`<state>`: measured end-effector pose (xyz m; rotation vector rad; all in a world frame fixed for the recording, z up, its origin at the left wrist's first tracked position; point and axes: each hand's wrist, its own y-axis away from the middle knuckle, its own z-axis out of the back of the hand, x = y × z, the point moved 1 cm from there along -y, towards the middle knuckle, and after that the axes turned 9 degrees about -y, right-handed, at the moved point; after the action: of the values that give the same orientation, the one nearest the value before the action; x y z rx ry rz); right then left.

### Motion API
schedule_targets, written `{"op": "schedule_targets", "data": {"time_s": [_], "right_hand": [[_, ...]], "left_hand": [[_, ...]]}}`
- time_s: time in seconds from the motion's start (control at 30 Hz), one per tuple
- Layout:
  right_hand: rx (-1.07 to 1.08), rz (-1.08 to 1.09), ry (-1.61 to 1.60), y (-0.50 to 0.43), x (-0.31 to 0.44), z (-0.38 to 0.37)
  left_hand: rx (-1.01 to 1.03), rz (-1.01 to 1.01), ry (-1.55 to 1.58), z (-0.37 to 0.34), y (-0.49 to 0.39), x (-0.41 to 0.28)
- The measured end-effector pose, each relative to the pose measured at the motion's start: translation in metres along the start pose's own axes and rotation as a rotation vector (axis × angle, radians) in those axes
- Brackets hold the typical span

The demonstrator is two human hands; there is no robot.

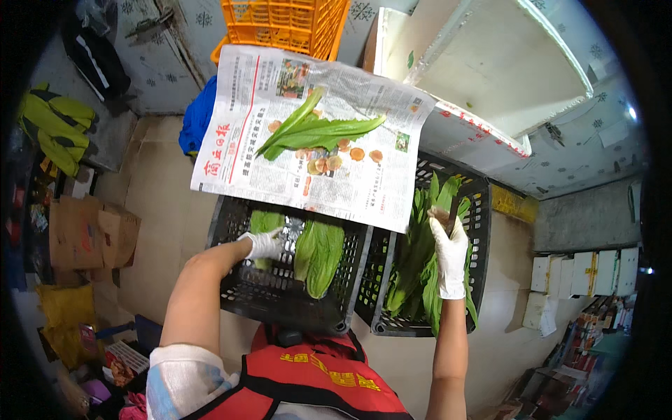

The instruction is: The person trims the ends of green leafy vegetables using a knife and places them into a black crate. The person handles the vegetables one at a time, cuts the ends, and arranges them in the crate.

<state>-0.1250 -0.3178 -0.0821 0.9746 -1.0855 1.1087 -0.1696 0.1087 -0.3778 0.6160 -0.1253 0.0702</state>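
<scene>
My left hand (264,245), in a white glove, reaches into a black plastic crate (252,302). It lies over a green leafy bunch (266,220), and its grip is unclear. Another leafy bunch (321,257) lies to its right in this crate. My gloved right hand (450,252) is above a second black crate (480,210) filled with long green leaves (412,268). In it is a dark, narrow knife-like tool (453,212), pointing away from me. A brownish piece beside the thumb is too unclear to name. Long leaves (323,131) rest on a newspaper sheet (336,197) beyond the crates.
An orange plastic crate (273,26) stands behind the newspaper. White foam boxes (493,63) stand at the back right. Cardboard boxes (79,231) sit on the left, and stacked white cartons (583,273) are at the right. Blue cloth (199,121) shows beside the newspaper.
</scene>
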Motion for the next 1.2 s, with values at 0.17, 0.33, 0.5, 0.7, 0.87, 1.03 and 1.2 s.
{"op": "schedule_targets", "data": {"time_s": [0.17,0.33,0.5,0.7,0.87,1.03,1.2], "right_hand": [[0.021,0.024,-0.149,0.006,-0.009,0.001],[0.061,0.019,-0.043,0.009,0.01,-0.015],[0.168,0.052,0.027,0.001,0.03,-0.041],[0.356,-0.027,-0.321,-0.013,0.055,-0.066],[0.372,0.156,-0.239,-0.033,0.081,-0.09],[0.391,0.361,-0.265,-0.043,0.089,-0.116],[0.423,0.259,-0.343,-0.055,0.09,-0.138]], "left_hand": [[-0.057,-0.031,0.293,0.103,0.017,0.02],[-0.721,0.381,0.943,0.234,0.09,0.036],[-0.822,0.497,1.994,0.34,0.194,0.063],[-0.702,0.933,1.389,0.431,0.257,0.135],[-0.578,1.179,0.44,0.438,0.207,0.172],[-0.609,1.151,0.289,0.407,0.169,0.191],[-0.78,1.03,0.362,0.391,0.153,0.194]]}}
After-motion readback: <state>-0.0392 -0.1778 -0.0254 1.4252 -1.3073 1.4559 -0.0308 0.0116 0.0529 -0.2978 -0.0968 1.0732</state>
